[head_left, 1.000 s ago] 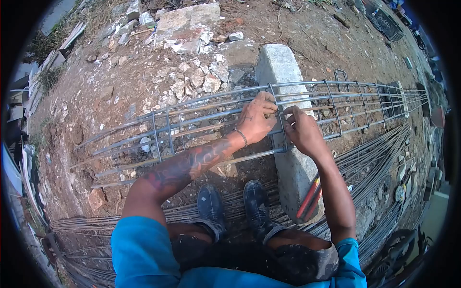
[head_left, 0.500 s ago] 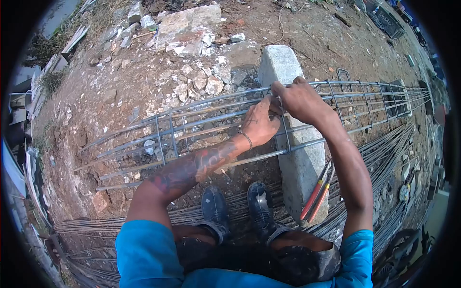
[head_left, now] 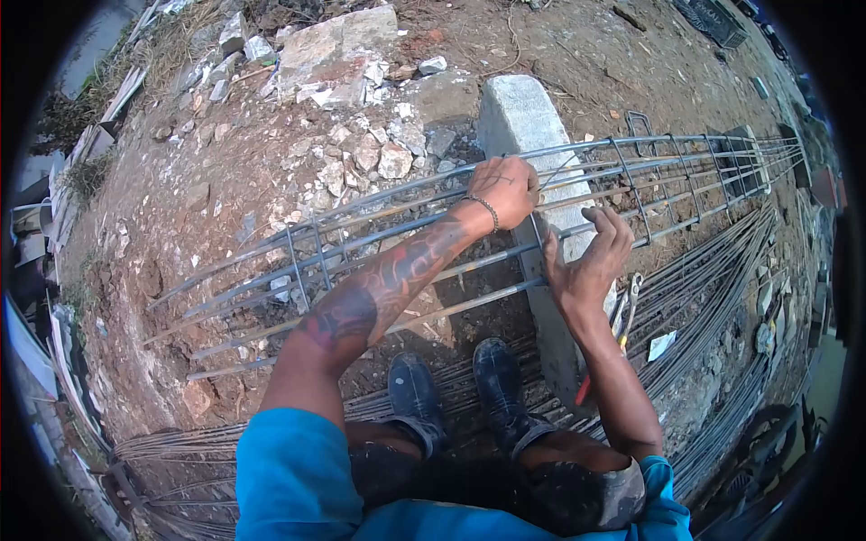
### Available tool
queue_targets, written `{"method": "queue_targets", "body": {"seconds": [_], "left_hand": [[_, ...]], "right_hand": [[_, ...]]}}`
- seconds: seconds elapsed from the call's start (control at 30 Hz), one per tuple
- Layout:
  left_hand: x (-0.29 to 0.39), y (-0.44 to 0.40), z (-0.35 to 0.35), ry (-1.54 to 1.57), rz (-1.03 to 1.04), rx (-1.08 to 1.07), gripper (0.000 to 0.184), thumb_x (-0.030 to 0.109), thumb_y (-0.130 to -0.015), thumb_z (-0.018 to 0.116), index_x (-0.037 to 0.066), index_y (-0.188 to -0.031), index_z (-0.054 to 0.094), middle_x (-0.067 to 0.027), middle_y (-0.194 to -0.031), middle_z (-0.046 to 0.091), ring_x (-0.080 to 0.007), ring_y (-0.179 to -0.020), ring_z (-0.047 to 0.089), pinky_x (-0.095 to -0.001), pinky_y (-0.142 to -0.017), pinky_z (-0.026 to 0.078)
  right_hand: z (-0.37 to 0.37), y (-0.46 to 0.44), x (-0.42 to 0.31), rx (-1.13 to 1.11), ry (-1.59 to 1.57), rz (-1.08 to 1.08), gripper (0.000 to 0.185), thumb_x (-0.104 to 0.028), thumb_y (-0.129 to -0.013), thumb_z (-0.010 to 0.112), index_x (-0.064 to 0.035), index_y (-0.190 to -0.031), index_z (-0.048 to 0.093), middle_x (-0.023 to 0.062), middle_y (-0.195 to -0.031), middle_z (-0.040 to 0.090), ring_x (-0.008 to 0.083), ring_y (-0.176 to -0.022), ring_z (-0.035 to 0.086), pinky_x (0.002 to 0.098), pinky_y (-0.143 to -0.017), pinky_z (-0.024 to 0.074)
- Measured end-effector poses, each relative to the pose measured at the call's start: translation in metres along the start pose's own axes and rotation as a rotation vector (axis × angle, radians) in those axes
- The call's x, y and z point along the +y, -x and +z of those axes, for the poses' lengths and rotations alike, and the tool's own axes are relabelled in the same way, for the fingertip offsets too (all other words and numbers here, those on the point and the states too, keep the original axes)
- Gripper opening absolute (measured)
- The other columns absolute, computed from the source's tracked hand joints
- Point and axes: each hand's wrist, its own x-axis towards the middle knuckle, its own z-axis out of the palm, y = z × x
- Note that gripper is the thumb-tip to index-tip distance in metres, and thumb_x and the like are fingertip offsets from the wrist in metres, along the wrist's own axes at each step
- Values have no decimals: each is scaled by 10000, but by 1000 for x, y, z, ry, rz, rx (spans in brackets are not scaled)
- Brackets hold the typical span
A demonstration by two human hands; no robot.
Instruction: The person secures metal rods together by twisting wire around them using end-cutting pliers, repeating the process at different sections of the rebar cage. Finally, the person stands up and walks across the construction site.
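Observation:
A long steel rebar cage [head_left: 568, 148] lies across a pale concrete block [head_left: 523, 113]. My left hand [head_left: 505, 189] is closed at the cage's upper bars, its fingers wrapped round the top of a square stirrup [head_left: 538, 233]; the grip itself is partly hidden. A thin wire seems to stick out to the right of those fingers. Lower down, my right hand [head_left: 591, 261] has its fingers spread, thumb near the stirrup's side and holding nothing visible. Wire-cutting pincers [head_left: 629, 302] with red and yellow handles rest by the block, partly covered by my right forearm.
Bundles of loose steel rods [head_left: 713, 284] lie on the ground beneath and to the right. Broken stones [head_left: 394, 160] and a slab [head_left: 338, 50] are beyond the cage. A second block [head_left: 747, 162] supports its far right end. My boots [head_left: 501, 383] stand close in front.
My right hand has left the upper bars, come down toward me and opened. My left hand has shifted slightly up and right, now closed round the stirrup's top.

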Motion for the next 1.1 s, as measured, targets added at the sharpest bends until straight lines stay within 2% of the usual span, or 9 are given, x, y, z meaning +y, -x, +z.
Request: {"method": "queue_targets", "body": {"seconds": [0.03, 0.1, 0.23, 0.37, 0.6, 0.8, 0.87, 1.0, 1.1], "left_hand": [[0, -1, -1, 34, -4, -13, 159, 231, -765, 676, 78, -793, 708, -156, -785, 670, -340, -799, 654, -403, -737, 500], [-2, -2, 2, -22, 12, -24, 188, 257, -760, 695, 75, -806, 709, -158, -783, 670, -337, -775, 657, -395, -724, 501], [-1, -1, -2, 17, 38, 6, 197, 257, -755, 694, 67, -803, 714, -159, -776, 675, -336, -772, 663, -391, -730, 509], [-1, 3, -5, 94, 36, 0, 206, 259, -753, 689, 65, -816, 719, -154, -783, 683, -338, -788, 669, -396, -749, 514], [-5, 3, -2, 83, 81, 21, 226, 267, -765, 680, 52, -825, 718, -164, -791, 684, -334, -783, 673, -396, -748, 518], [-3, 9, -2, 141, 111, 96, 195, 216, -751, 663, 25, -750, 703, -211, -725, 650, -360, -740, 660, -414, -714, 521], [-3, 8, -2, 139, 74, 40, 255, 278, -771, 700, 26, -807, 703, -169, -782, 682, -326, -786, 676, -392, -731, 520], [-8, 8, -2, 157, 82, 0, 280, 282, -789, 691, 11, -861, 694, -193, -795, 680, -320, -786, 680, -397, -735, 520], [-5, 9, -4, 117, 115, -9, 285, 280, -796, 687, 3, -862, 689, -199, -801, 679, -318, -801, 680, -395, -749, 518]], "right_hand": [[4, 6, -2, 1, 11, 9, 465, -213, -748, 715, 0, -1108, 511, 148, -918, 597, 321, -930, 547, 466, -881, 373], [9, 13, -7, -513, -70, 264, 432, -252, -760, 713, -8, -1076, 549, 148, -912, 611, 313, -917, 552, 438, -851, 392], [31, -5, -19, -556, -118, 479, 408, -272, -743, 723, -1, -1027, 609, 153, -863, 640, 334, -868, 576, 433, -815, 416], [41, 6, -14, -457, -216, 553, 375, -260, -718, 739, -15, -984, 639, 164, -872, 662, 332, -877, 591, 439, -820, 421], [34, -7, -27, -507, -179, 671, 371, -212, -709, 742, 6, -992, 644, 185, -833, 686, 350, -798, 657, 429, -756, 492], [35, -7, -36, -400, -253, 790, 342, -152, -708, 746, 20, -983, 639, 205, -848, 692, 329, -759, 686, 401, -738, 520], [40, -5, -34, -356, -260, 792, 323, -126, -703, 746, 30, -964, 635, 210, -849, 692, 315, -764, 689, 393, -742, 521], [44, 1, -33, -317, -264, 761, 300, -115, -700, 745, 34, -936, 635, 210, -851, 693, 316, -774, 689, 396, -746, 521], [45, 1, -30, -323, -220, 727, 286, -126, -709, 729, 37, -917, 620, 174, -798, 696, 237, -723, 680, 359, -675, 517]]}}
